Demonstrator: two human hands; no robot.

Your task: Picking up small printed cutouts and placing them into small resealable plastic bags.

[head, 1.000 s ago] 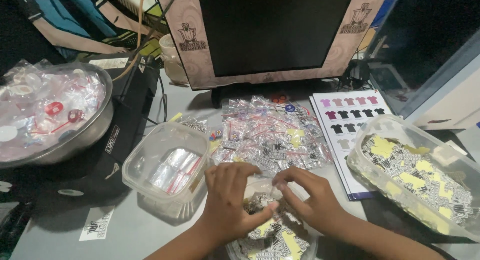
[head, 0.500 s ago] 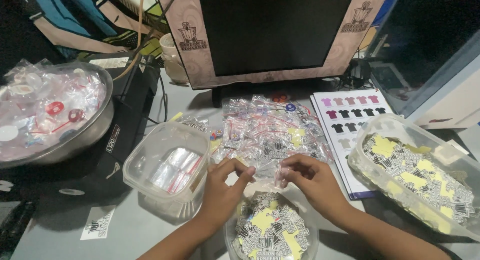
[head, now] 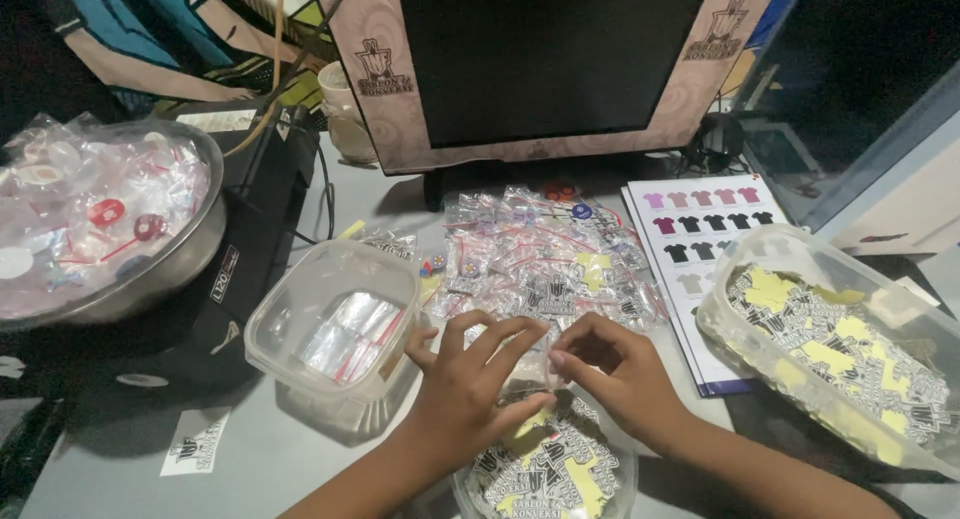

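Observation:
My left hand [head: 472,384] and my right hand [head: 618,371] meet over a round clear tub [head: 545,474] full of black-and-yellow stickers at the table's near edge. Between the fingertips of both hands is a small clear plastic bag [head: 535,369], hard to make out. Just beyond lies a heap of small filled zip bags [head: 545,254] with red strips. A square clear tub [head: 330,329] of empty zip bags stands right beside my left hand.
A metal bowl [head: 190,249] of bagged round badges sits at the left on a black machine [head: 260,209]. A large clear tub [head: 850,349] of stickers stands at the right, next to a printed sheet of shirt pictures [head: 705,219]. A dark monitor [head: 550,59] stands behind.
Both hands rose out of the round sticker tub, moved apart, then came back together just above it, fingertips now pinching the small clear bag.

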